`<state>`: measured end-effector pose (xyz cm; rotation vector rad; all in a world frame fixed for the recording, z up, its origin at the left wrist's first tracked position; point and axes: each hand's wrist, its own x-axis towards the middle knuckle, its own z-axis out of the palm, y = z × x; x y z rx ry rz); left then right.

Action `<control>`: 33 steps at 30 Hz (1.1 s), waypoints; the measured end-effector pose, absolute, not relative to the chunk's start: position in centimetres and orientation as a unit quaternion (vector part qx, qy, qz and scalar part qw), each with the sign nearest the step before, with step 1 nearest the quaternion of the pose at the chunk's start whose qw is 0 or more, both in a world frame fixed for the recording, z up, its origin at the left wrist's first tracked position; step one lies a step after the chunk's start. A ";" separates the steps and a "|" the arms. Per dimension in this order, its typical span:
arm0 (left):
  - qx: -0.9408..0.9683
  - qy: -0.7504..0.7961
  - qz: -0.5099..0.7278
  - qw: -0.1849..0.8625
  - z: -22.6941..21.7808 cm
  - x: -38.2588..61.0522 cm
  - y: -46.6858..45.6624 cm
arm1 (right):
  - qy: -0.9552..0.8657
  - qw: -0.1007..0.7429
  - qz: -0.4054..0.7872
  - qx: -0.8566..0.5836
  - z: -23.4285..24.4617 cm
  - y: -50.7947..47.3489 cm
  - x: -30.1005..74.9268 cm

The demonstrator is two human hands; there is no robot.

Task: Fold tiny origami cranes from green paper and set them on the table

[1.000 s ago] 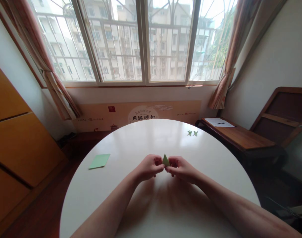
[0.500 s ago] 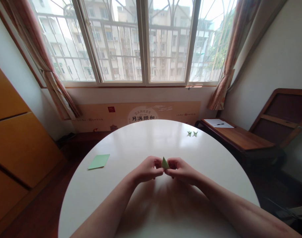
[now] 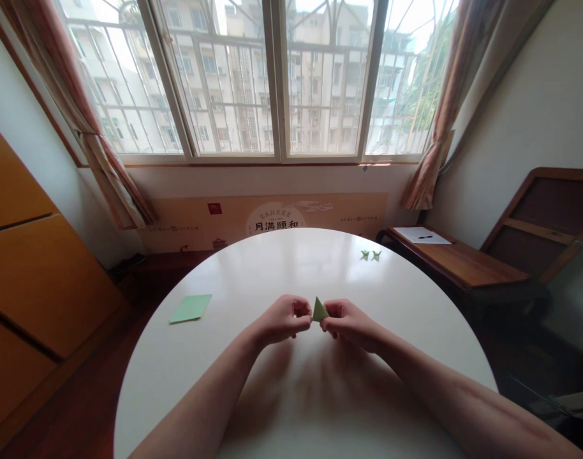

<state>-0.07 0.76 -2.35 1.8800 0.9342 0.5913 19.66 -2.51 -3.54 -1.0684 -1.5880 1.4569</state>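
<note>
A small piece of green paper (image 3: 319,310), folded into a pointed triangle, stands tip up just above the table between my hands. My right hand (image 3: 349,320) pinches its lower right side between thumb and fingers. On the other side, my left hand (image 3: 287,319) is closed, with thumb and fingertips at the paper's left edge. How firmly the left fingertips grip that edge is too small to make out. Both forearms reach in over the near part of the white round table (image 3: 186,389).
Square green paper sheets (image 3: 191,308) lie at the left of the table. Two small folded green paper figures (image 3: 370,255) sit at the far right. Beyond the table's right edge stands a wooden bench (image 3: 468,261) with white paper (image 3: 418,234) and a dark pen.
My left hand has shifted slightly left and up, so its fingertips cover less of the folded paper. More of the triangle shows, still in my right hand.
</note>
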 end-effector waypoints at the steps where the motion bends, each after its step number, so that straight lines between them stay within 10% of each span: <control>1: 0.762 0.383 0.244 0.462 -2.3 -0.2 0.8 | -0.613 0.359 0.564 -0.420 -3.6 -2.5 19.7; 33: 0.773 0.364 0.225 0.468 -2.2 0.4 0.4 | -0.639 0.355 0.567 -0.380 -3.4 -2.6 19.5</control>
